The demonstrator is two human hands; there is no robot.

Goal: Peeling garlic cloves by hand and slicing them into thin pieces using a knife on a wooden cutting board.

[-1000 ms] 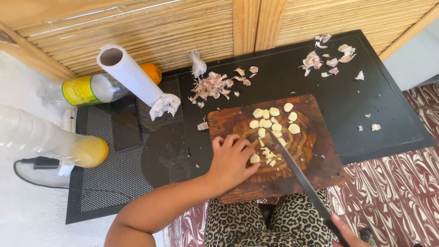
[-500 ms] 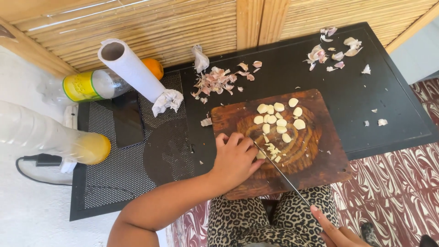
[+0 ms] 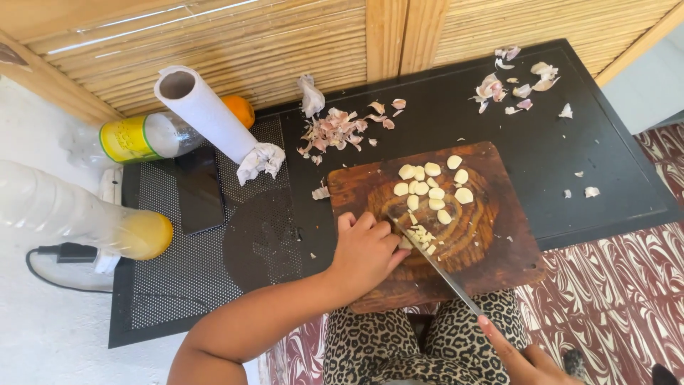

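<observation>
A brown wooden cutting board (image 3: pixel 499 249) lies on the black table (image 3: pixel 442 121). Several peeled garlic cloves (image 3: pixel 433 187) sit near the board's far side, and small chopped garlic bits (image 3: pixel 422 237) lie nearer me. My left hand (image 3: pixel 365 253) rests on the board's left part with fingers curled beside the chopped bits. My right hand (image 3: pixel 524 356), at the bottom edge, grips the handle of a long knife (image 3: pixel 438 267). The blade runs up-left and its tip meets the chopped bits by my left fingers.
Garlic skins (image 3: pixel 335 130) lie behind the board, with more skins (image 3: pixel 516 84) at the far right. A paper towel roll (image 3: pixel 206 114), an orange (image 3: pixel 239 110), a clear bottle with a yellow label (image 3: pixel 139 137) and a second lying bottle (image 3: pixel 78 221) are at left. A dark phone (image 3: pixel 199 189) rests on the mesh.
The knife blade has moved left across the board, its tip now against the chopped bits beside my left fingers. My right hand has shifted left along the bottom edge.
</observation>
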